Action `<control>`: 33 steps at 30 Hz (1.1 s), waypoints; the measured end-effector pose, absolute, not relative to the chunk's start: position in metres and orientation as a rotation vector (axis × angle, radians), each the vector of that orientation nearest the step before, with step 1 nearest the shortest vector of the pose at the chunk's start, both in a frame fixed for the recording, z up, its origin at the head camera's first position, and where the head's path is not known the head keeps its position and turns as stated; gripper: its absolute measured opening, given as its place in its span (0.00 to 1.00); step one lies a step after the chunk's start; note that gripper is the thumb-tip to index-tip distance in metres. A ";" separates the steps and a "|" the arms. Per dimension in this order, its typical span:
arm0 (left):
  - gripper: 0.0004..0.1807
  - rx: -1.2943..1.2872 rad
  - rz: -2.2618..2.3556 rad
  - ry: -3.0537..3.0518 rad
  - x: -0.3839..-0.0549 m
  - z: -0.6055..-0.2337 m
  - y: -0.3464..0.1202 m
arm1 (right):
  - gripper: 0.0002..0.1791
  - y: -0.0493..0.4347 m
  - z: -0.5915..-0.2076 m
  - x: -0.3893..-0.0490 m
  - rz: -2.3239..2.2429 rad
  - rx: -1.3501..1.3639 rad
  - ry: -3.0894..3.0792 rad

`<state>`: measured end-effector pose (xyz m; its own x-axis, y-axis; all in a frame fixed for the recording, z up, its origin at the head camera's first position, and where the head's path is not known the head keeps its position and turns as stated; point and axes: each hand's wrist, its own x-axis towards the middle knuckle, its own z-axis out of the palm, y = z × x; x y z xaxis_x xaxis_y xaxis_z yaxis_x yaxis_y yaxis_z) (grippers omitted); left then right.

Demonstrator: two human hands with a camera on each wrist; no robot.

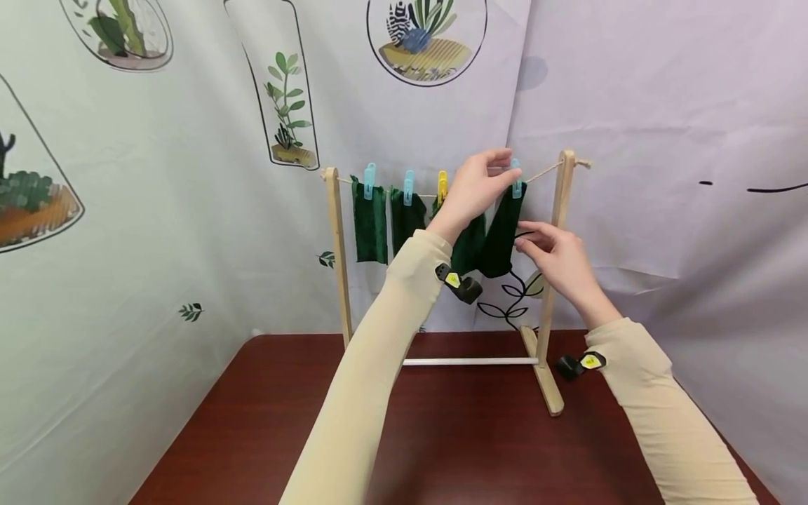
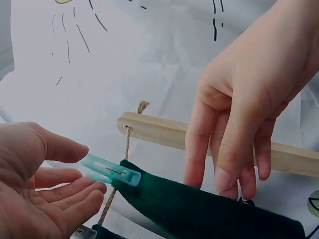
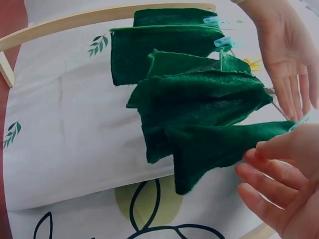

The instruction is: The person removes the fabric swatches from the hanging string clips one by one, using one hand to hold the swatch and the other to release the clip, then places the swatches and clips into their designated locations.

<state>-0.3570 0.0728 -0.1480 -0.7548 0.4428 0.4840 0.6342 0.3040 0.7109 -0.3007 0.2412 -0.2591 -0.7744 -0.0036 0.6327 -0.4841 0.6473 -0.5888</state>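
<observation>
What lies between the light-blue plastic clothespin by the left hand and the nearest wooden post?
The left wrist view shows a corner of dark green cloth, then bare tan rope to the wooden post.

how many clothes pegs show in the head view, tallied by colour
Light blue pegs: 3
Yellow pegs: 1
Total: 4 in the head view; the left hand covers part of the line, so any peg behind it is not counted.
</observation>
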 end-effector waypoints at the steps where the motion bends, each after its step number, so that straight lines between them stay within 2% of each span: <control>1: 0.27 -0.999 -1.434 -2.356 -0.357 -0.148 0.073 | 0.20 0.241 -0.259 -0.301 1.048 0.379 -2.264; 9: 0.24 -1.014 -1.399 -2.322 -0.357 -0.153 0.075 | 0.25 0.240 -0.252 -0.308 1.123 0.300 -2.262; 22: 0.22 -1.023 -1.346 -2.305 -0.357 -0.152 0.075 | 0.20 0.236 -0.233 -0.319 1.275 0.263 -2.116; 33: 0.17 -1.026 -1.334 -2.194 -0.355 -0.153 0.075 | 0.19 0.235 -0.227 -0.318 1.376 0.281 -2.061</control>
<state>-0.3552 0.0752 -0.1530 -0.6643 0.3904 0.6374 0.7456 0.2850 0.6024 -0.3184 0.2348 -0.2267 -0.7748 0.1657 0.6101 -0.5000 0.4298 -0.7518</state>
